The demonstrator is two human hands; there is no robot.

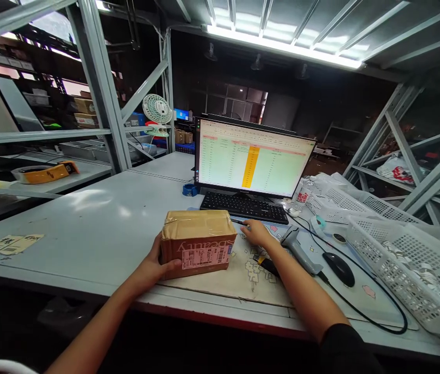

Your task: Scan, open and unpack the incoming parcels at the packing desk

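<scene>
A taped brown cardboard box (194,249) with a pink shipping label (205,256) stands on the desk mat near the front edge. My left hand (155,265) grips its left side, thumb across the front face. Just right of the box, my right hand (256,232) has its fingers closed on a thin dark pen (237,222), whose far end points toward the box. Beneath my right forearm lies a yellow-and-black handled tool (267,265), partly hidden. A grey barcode scanner (301,252) rests right of that forearm.
Behind the box are a black keyboard (245,206) and a lit monitor (253,156). A blue tape roll (190,190) sits left of the keyboard. To the right lie a black mouse (339,269), cables and white plastic baskets (410,270). Paper labels (13,244) are on the left.
</scene>
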